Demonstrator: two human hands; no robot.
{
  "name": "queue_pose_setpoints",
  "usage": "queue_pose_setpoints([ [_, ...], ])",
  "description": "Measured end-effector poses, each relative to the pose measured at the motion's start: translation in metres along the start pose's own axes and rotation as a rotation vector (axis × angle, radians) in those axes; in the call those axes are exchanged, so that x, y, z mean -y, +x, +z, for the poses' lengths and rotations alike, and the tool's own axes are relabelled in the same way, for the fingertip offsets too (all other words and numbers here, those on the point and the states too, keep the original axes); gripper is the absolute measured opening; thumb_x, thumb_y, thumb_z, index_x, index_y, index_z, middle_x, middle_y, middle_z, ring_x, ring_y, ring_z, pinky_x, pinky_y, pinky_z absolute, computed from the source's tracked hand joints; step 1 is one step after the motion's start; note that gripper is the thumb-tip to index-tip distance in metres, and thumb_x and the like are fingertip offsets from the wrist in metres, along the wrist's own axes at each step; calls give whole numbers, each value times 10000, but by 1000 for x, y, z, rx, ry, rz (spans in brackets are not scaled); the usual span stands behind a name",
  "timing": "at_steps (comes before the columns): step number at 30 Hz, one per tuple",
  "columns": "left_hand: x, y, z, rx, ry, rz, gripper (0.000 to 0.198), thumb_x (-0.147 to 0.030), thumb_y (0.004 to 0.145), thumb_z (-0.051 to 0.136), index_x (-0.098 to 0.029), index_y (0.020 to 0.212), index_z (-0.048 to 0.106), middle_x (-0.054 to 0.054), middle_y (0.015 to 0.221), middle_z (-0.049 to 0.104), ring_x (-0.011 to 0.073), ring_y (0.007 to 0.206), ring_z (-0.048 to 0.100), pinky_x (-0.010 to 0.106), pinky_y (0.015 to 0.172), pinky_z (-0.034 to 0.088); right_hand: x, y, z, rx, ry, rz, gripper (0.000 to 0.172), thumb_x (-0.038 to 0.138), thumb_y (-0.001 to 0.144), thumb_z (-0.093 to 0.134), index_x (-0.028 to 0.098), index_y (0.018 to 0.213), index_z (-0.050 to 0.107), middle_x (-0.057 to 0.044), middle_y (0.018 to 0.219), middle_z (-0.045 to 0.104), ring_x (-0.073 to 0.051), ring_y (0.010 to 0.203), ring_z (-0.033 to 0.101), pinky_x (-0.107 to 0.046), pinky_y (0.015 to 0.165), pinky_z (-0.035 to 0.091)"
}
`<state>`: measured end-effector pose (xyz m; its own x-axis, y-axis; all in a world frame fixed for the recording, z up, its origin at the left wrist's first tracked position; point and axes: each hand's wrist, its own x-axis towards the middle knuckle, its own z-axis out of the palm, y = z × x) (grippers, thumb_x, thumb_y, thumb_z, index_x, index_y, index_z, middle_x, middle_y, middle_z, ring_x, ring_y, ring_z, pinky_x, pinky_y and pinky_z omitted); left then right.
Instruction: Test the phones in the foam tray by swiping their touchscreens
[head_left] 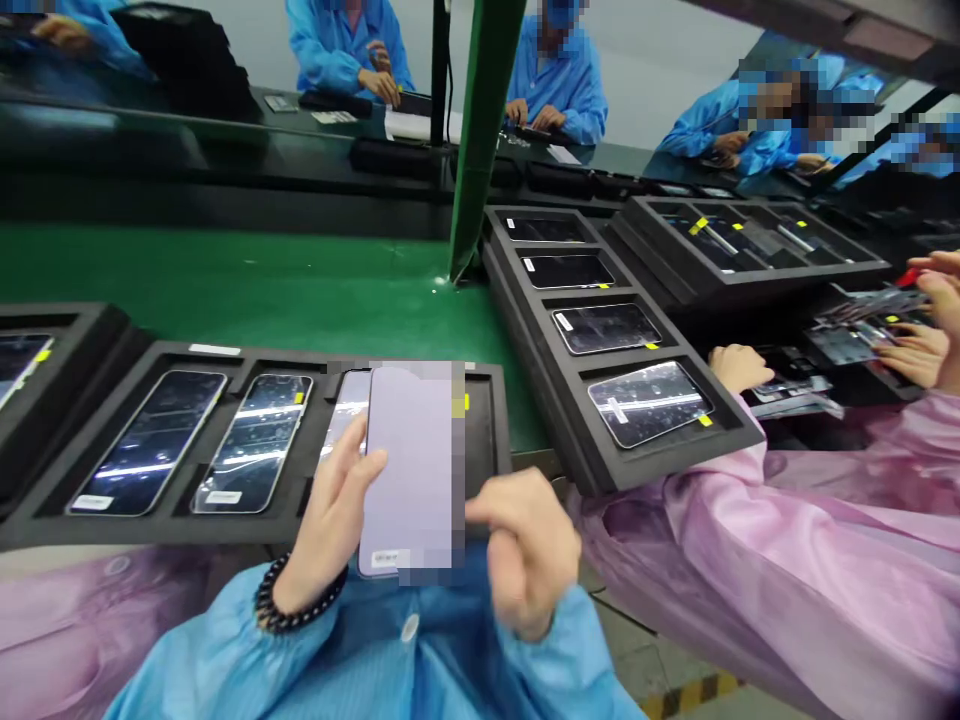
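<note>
The left hand (334, 500) grasps a flat, pale lilac, rounded-corner phone panel (409, 470) by its left edge, thumb on the face, apparently to leave the front exposed, in front of the tray. The right hand (529, 550) stands at the opposite edge, forefinger extended; pixelation prevents telling whether it grips. Left of the grip, dark, glossy, glass-faced phone panels (244, 440) lie in separate recesses of the black foam tray (247, 528), presumably against rubbing.

Electronics factory: tray (150, 531) of phone-like panels (255, 445) below the fingers (369, 466), green tabletop (337, 275) ahead, blue-smocked workers (349, 45) beyond.
</note>
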<state>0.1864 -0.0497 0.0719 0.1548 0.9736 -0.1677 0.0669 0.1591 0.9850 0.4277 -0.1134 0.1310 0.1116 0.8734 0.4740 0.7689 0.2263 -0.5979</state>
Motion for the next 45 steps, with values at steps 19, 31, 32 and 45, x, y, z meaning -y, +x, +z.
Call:
queue_pose_setpoints([
  [19, 0, -56, -26, -2, -123, 120, 372, -398, 924, 614, -150, 1200, 632, 72, 993, 731, 154, 761, 691, 200, 631, 553, 39, -25, 100, -272, 271, -468, 272, 290, 1033, 509, 182, 795, 583, 0, 638, 563, -111, 583, 456, -268, 526, 376],
  [31, 3, -72, -32, 111, -219, 16, 491, -408, 946, 573, -176, 1376, 525, 28, 763, 672, 79, 422, 464, 200, 408, 394, 47, -21, 97, -377, 331, -517, 329, 270, 1025, 510, 180, 709, 533, 14, 571, 484, -101, 508, 388, -243, 420, 335],
  [32, 3, -73, -33, 107, -207, 12, 505, -416, 948, 567, -165, 1384, 516, 11, 688, 636, 84, 414, 447, 200, 403, 382, 47, -21, 97, -370, 328, -525, 331, 267, 1027, 507, 180, 709, 530, 15, 571, 482, -99, 507, 385, -241, 416, 337],
  [45, 26, -34, -20, 472, 190, 13, 444, -471, 971, 513, -152, 1275, 561, -45, 594, 479, 100, 517, 431, 202, 506, 349, 31, -6, 108, -247, 237, -203, 271, 236, 935, 655, 232, 669, 606, 24, 783, 755, -208, 983, 694, -463, 1059, 453],
])
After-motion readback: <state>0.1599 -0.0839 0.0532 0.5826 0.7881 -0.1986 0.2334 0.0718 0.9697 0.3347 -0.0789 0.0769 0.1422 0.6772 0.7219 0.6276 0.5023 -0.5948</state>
